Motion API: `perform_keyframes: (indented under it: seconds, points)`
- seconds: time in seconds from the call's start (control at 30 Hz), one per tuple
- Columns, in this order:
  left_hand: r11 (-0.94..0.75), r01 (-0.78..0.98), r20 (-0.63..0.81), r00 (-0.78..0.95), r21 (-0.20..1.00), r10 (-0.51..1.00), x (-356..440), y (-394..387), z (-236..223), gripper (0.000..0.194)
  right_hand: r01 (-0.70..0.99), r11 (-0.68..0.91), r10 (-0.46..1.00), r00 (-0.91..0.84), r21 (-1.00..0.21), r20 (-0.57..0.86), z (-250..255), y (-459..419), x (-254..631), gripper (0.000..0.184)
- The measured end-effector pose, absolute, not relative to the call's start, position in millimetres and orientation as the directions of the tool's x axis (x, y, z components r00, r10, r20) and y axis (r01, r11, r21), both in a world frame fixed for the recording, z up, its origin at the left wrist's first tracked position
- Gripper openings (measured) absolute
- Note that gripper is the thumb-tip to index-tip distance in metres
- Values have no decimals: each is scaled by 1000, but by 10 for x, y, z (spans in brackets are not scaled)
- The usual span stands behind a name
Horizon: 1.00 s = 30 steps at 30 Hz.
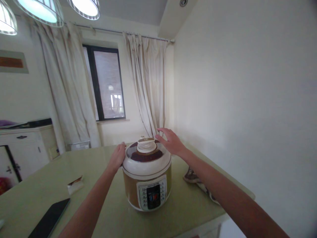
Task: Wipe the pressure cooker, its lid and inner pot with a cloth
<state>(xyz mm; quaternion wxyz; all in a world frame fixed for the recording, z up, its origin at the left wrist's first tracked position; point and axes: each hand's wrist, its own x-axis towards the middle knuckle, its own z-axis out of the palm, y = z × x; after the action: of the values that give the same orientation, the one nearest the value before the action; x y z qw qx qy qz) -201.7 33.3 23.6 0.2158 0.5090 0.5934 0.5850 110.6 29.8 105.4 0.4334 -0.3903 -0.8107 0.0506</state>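
1. Cream curtains [151,76] and a dark-framed window [106,82] back a pale green tabletop [104,188], with a plain wall [237,82] along its right side.
2. Electric pressure cooker [147,173]: upright on the tabletop, before the person and between the two forearms, its control panel [152,195] facing the viewer. The lid [148,156] is seated on the body.
3. Left hand [117,158]: set against the cooker's upper left side, fingers lying close together; their far side is hidden, so whether they grip cannot be told. Judged as a brace, it would serve best with the palm low and the pressure even.
4. Right hand [170,142]: above the lid's right rear part, thumb and fingers spread apart, nothing held. The thumb is just beside the lid handle [146,142]; contact cannot be confirmed. A centred, level hold there would probably tilt the lid least.
5. Surroundings: a patterned cloth [191,176] lies to the cooker's right, partly behind the right forearm; a smartphone [51,218] and a small packet [75,186] lie to the left, apart from the cooker. Elbow room seems adequate, though the right forearm is best kept off the cloth.
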Motion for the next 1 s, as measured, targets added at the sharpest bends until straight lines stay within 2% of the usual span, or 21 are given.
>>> perform_keyframes:
  seconds: [0.03, 0.1, 0.13, 0.2, 0.27, 0.37, 0.5, 0.57, 0.73, 1.0]
  points:
    - [-212, 381, 354, -356, 900, 865, -2002, 397, 273, 37, 619, 724, 639, -438, -304, 632, 1184, 306, 937, 55]
    - [-238, 419, 379, -295, 876, 877, -1980, 459, 300, 38, 724, 680, 662, -540, -114, 520, 1323, 326, 584, 63]
    - [-260, 407, 387, -268, 876, 882, -1977, 463, 292, 39, 766, 642, 696, -557, -44, 453, 1332, 339, 421, 68]
    - [-281, 351, 378, -245, 893, 893, -1989, 439, 251, 43, 829, 559, 749, -523, 36, 407, 1263, 367, 166, 75]
    - [-268, 290, 344, -252, 919, 905, -2012, 409, 206, 50, 857, 513, 752, -470, 37, 462, 1142, 393, 29, 75]
    - [-251, 241, 310, -249, 937, 918, -2035, 403, 164, 62, 850, 527, 715, -440, -6, 543, 1008, 426, 15, 73]
    - [-258, 121, 278, -190, 958, 942, -2022, 439, 146, 84, 829, 560, 686, -464, 0, 560, 997, 475, 97, 72]
    - [-242, 52, 248, -220, 969, 943, -2004, 454, 145, 90, 817, 576, 674, -489, 20, 554, 1023, 505, 115, 71]
    - [-232, 2, 214, -391, 973, 895, -1973, 473, 141, 86, 777, 627, 653, -563, 57, 507, 1060, 589, 129, 67]
    - [-232, 86, 247, -294, 969, 923, -2027, 454, 133, 91, 780, 624, 656, -559, 53, 506, 1079, 570, 134, 71]
